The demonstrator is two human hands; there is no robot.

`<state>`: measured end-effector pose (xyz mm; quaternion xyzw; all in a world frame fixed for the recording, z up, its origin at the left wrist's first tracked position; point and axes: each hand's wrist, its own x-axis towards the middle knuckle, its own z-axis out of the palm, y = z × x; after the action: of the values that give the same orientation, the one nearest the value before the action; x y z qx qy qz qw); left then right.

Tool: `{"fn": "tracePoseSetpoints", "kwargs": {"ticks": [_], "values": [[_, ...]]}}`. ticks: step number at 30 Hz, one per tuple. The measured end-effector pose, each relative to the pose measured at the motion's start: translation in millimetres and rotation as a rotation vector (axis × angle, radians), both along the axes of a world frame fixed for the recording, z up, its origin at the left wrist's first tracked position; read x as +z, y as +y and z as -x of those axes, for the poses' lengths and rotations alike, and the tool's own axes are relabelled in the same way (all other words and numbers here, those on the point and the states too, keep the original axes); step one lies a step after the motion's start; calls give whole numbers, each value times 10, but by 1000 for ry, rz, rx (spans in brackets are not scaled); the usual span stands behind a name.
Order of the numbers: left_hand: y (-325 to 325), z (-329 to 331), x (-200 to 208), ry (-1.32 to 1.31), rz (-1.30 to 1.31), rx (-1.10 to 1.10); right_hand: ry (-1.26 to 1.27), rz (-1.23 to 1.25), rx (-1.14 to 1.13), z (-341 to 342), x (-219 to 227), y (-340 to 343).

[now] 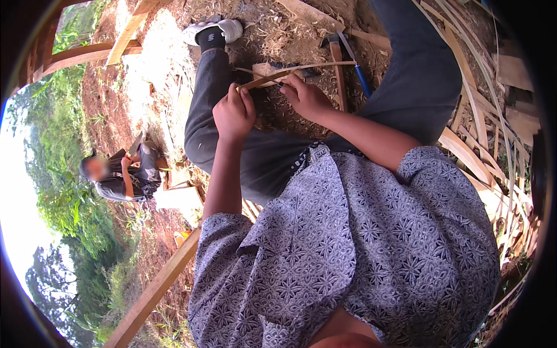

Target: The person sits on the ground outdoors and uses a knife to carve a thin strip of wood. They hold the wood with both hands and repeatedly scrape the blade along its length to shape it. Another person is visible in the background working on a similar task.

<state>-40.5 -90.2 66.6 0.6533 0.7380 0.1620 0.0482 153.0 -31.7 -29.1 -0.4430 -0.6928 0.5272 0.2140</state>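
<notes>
Both of my hands are closed at a thin brown wooden strip (pixel 264 80) held out over the ground between my legs. My left hand (pixel 234 115) pinches its left end between thumb and fingers. Close beside it, my right hand (pixel 306 100) grips further along the strip. A small dark piece shows at the right fingertips; I cannot make out what it is. A narrow pale sliver (pixel 325 64) extends rightward past that hand. Just beyond lie a hammer (pixel 338 75) with a wooden handle and a blue-handled knife (pixel 362 81).
Wood shavings (pixel 278 37) litter the dirt around my shoe (pixel 229 30). Long split strips (pixel 478 124) pile up on the right. A wooden beam (pixel 154 293) slants at lower left. Further left, another person (pixel 130 177) sits holding a flat blade-like tool.
</notes>
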Motion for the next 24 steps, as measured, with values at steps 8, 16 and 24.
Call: {"fn": "tracePoseSetpoints", "kwargs": {"ticks": [8, 16, 24], "values": [[-20, -87, 45, -37, 37, 38, 213, 30, 63, 16, 356, -44], [66, -78, 36, 21, 3, 22, 289, -1, 77, 49, 509, 16], [139, -203, 66, 67, 28, -41, -132, 109, 114, -95, 150, 147]]}}
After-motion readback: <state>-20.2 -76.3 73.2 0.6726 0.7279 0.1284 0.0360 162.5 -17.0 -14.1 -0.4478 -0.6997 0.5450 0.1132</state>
